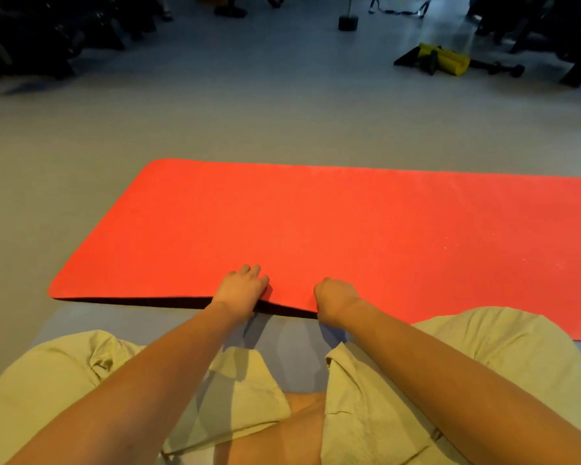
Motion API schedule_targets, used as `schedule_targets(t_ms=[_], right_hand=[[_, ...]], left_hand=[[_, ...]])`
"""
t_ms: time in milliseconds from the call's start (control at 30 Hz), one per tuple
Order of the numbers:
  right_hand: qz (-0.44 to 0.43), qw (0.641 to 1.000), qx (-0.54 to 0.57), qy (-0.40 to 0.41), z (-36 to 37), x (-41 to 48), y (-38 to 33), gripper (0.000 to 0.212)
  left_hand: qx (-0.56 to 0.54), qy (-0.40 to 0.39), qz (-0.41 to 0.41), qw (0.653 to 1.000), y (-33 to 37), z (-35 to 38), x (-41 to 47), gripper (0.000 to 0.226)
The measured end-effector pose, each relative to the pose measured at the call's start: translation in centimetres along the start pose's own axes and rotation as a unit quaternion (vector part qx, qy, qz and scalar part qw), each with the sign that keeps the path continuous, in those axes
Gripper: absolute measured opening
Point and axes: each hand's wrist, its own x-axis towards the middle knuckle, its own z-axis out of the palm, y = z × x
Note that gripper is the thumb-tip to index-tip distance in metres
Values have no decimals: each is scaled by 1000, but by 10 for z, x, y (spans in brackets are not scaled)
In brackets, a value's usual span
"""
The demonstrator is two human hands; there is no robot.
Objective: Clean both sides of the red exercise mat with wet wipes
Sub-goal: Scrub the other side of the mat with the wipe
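Two grips are holding the near edge of the flat red foam exercise mat (316, 223), which is lying spread on the grey floor (215, 112). The left hand (240, 290) is curling its fingers over the top and the right hand (336, 297) is clenching the rim, which is lifting slightly there.
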Motion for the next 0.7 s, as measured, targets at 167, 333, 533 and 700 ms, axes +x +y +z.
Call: schedule_targets(t_ms=[167, 333, 533, 700], right_hand=[[29, 997, -14, 73, -12, -9, -10, 26], [24, 983, 29, 179, -14, -12, -3, 34], [-14, 970, 35, 239, -15, -2, -7, 44], [-37, 966, 48, 251, -14, 11, -27, 56]], left_hand=[[27, 44, 20, 998, -10, -42, 5, 24], [62, 71, 25, 995, -26, -75, 10, 34], [68, 94, 18, 993, -49, -78, 10, 34], [48, 96, -6, 994, -74, -59, 2, 33]])
